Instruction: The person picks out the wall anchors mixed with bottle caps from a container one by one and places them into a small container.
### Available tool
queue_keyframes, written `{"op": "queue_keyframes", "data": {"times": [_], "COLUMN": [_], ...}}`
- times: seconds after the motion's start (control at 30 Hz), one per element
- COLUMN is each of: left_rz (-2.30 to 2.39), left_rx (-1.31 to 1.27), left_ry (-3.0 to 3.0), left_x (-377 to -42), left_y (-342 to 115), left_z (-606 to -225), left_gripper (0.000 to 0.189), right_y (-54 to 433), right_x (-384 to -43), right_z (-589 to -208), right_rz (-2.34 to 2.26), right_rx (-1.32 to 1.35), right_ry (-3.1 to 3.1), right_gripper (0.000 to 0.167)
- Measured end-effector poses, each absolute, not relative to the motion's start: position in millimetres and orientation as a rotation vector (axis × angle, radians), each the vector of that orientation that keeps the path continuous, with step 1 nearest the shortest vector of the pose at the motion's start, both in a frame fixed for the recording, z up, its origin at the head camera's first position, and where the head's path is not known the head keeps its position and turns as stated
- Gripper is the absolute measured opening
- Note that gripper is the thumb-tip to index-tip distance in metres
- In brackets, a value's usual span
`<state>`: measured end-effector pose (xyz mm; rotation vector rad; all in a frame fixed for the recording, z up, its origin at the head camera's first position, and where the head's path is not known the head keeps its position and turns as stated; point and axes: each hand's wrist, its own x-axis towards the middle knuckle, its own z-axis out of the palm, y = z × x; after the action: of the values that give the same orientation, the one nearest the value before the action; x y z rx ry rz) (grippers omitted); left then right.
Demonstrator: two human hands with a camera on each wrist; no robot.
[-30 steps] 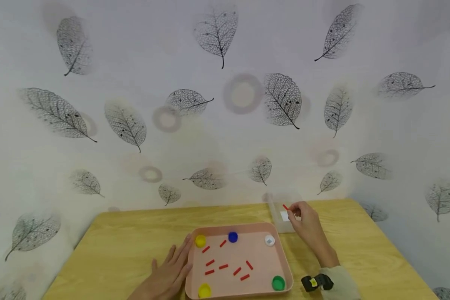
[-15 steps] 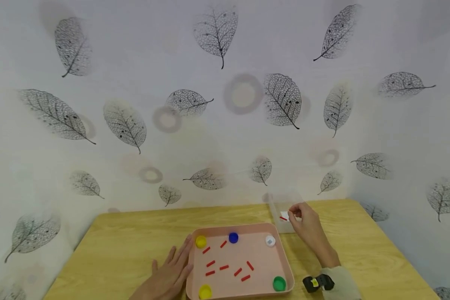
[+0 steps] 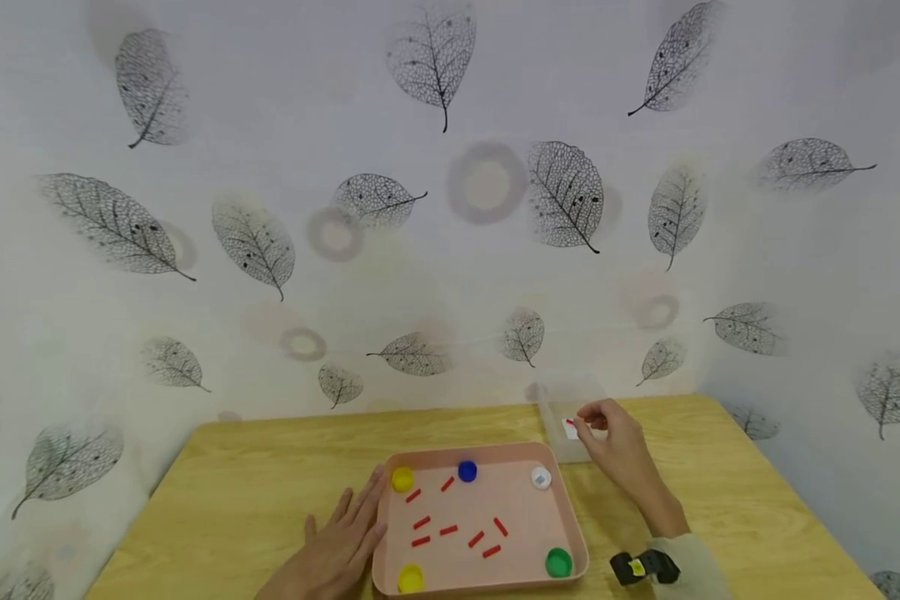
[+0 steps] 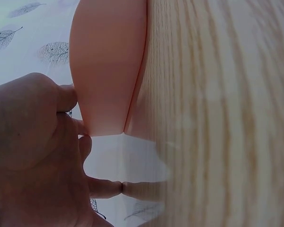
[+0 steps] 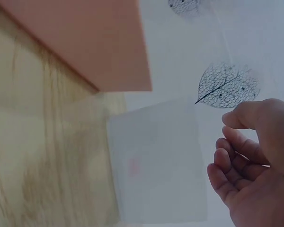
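Note:
My left hand lies against the left side of a pink tray, fingers spread and straight; in the left wrist view its fingertips meet the tray's outer wall. Above a translucent plastic box behind the tray's far right corner is my right hand. Its thumb and fingers are loosely bent, and the right wrist view shows nothing between them. A short red stick appears by the thumb in the head view. Through the box wall a faint red blur shows.
Inside the tray lie several red sticks. Round its edges are yellow caps, a blue cap, a white cap and a green cap. The wooden table meets a leaf-patterned backdrop.
One second ago my right thumb and fingers pinched a red stick above the box. The stick has left the pinch and shows lower, within the box's outline. The left hand stays at the tray.

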<state>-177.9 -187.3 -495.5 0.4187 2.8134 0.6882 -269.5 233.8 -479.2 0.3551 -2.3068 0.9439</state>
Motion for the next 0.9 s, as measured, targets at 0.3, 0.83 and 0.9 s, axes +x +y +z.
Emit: {"op": "queue_keyframes", "data": {"times": [0.3,0.83,0.9], "left_rz": [0.696,0.687,0.687], "left_rx": [0.421,0.453,0.463], "left_ry": [2.807,2.864,2.869], "left_x": [-172,-175,-176], "left_y": [-190,-190,-189], "left_z": [-498,-496,-496], "left_gripper": [0.065,0.062,0.062], "right_y": [216,198,198], "right_x": [-249,-224,-223], "right_z": [-466,-462,-464], "right_rz": [1.119,1.251,1.260], "right_rx": [0.392,0.472,0.481], "right_ry": [-2.391,-2.417,-2.400], "right_gripper": [0.011,0.012,0.014]}}
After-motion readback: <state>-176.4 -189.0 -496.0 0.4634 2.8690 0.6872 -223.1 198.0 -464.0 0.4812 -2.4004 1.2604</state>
